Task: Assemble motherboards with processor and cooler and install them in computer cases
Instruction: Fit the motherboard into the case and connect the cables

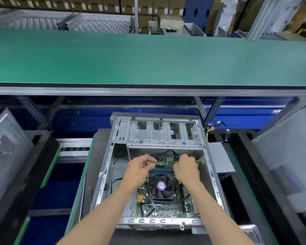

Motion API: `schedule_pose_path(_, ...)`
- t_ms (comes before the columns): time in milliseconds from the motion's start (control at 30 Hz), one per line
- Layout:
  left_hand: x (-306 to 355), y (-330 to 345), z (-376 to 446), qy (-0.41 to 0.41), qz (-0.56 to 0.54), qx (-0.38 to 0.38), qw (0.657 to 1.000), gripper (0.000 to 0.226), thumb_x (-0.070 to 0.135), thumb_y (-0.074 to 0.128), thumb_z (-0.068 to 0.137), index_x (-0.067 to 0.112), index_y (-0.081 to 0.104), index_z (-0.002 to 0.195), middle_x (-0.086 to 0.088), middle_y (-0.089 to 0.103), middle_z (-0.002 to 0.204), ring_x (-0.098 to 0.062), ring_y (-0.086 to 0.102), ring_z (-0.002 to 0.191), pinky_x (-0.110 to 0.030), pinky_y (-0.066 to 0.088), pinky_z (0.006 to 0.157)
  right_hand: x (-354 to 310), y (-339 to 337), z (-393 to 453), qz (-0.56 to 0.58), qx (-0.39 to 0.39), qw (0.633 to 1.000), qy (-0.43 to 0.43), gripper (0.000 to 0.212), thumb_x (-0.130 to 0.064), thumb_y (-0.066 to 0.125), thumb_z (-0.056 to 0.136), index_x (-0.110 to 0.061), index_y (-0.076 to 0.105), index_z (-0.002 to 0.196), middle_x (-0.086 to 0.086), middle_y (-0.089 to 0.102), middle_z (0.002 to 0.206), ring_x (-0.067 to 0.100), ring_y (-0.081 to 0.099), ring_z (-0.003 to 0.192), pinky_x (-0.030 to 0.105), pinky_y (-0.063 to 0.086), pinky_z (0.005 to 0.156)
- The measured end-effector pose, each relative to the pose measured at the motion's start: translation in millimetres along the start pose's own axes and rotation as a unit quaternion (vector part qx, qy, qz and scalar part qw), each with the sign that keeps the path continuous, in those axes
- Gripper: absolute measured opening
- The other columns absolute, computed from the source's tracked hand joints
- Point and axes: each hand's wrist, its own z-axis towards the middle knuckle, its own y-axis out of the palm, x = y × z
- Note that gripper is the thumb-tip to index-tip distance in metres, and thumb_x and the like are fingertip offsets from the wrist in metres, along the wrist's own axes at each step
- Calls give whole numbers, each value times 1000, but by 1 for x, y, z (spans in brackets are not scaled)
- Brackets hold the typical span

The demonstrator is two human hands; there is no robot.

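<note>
An open grey computer case [113,152] lies flat in front of me with a green motherboard [166,211] inside it. A black cooler fan [160,186] with a purple label sits on the board. Both my hands are inside the case, over the board's far edge beside the memory slots. My left hand [140,169] has its fingers curled and pinches something small and pale. My right hand [186,167] is curled round a pale connector or cable end that pokes out to its right. Black cables [163,152] run under the drive cage [163,133].
The case rests on a dark pallet [94,174] with a green edge. Two other grey cases stand tilted at the left [5,152] and right [290,156]. A loose cable bundle [217,128] hangs behind the case. A green conveyor belt [148,57] runs across the back.
</note>
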Motion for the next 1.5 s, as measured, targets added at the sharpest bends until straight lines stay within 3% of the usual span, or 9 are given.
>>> schedule_pose_path(133, 4, 2, 1, 2, -11, 0, 1000, 24, 13, 67, 94, 37, 68, 101, 9, 74, 84, 2, 63, 66, -14, 48, 62, 13, 0, -6, 3, -49, 999, -12, 11, -16, 47, 101, -9, 51, 94, 11, 60, 101, 24, 52, 73, 40, 47, 70)
schedule_pose_path(333, 7, 8, 7, 8, 18, 7, 1000, 23, 22, 70, 93, 36, 63, 110, 19, 76, 87, 1, 68, 80, -25, 53, 74, 34, 0, -20, -290, -22, 952, -97, 43, -12, 51, 100, -4, 47, 141, 16, 62, 127, 30, 68, 105, 36, 51, 72)
schedule_pose_path(433, 6, 13, 8, 11, 31, -6, 999, 20, 22, 70, 92, 35, 66, 106, 16, 76, 87, -1, 69, 94, -35, 55, 87, 32, 1, -25, -353, -25, 927, -127, 37, -23, 35, 107, -9, 57, 132, 17, 65, 124, 28, 70, 95, 33, 42, 64)
schedule_pose_path(533, 10, 17, 11, 17, 35, -33, 999, 24, 16, 65, 95, 33, 66, 113, 17, 77, 91, 3, 68, 98, -33, 55, 90, 27, 5, -27, -328, -70, 934, -123, 18, -18, 39, 98, -16, 57, 95, 10, 68, 108, 28, 65, 86, 36, 38, 68)
schedule_pose_path(833, 27, 49, 32, 18, 59, -89, 994, 11, 7, 63, 96, 14, 71, 100, 2, 77, 86, 6, 65, 76, -18, 48, 82, 22, 0, -13, -7, 5, 999, -44, 30, -16, 47, 97, -2, 62, 119, 19, 58, 123, 36, 57, 112, 38, 45, 89)
schedule_pose_path(1000, 31, 58, 56, -44, 94, -71, 992, 17, 26, 63, 99, 11, 69, 100, 0, 69, 90, -11, 61, 82, -23, 43, 64, 13, 0, -1, 297, 53, 953, -18, 7, -10, 62, 92, -7, 68, 89, 6, 69, 84, 23, 62, 81, 33, 45, 71)
schedule_pose_path(1100, 21, 62, 66, -99, 71, -64, 990, 30, 37, 64, 97, 8, 70, 99, -3, 69, 92, -7, 59, 77, -20, 41, 60, 18, 6, 4, 314, 89, 945, -28, 13, -11, 66, 94, -3, 74, 86, 8, 72, 79, 23, 66, 79, 37, 51, 75)
schedule_pose_path(1267, 7, 63, 71, -109, -26, -84, 990, 23, 38, 69, 92, 24, 74, 109, 3, 74, 106, -15, 67, 101, -36, 52, 96, 27, 11, 13, 303, 101, 947, -31, 11, -12, 71, 93, -5, 79, 90, 10, 73, 76, 21, 64, 71, 40, 52, 74)
schedule_pose_path(1500, 3, 65, 75, -97, 25, -74, 992, 28, 43, 68, 93, 20, 74, 108, 1, 73, 99, -17, 67, 94, -32, 55, 83, 31, 10, 14, 311, 114, 944, -13, 22, -20, 84, 83, -6, 80, 100, 6, 75, 82, 11, 66, 70, 10, 46, 61)
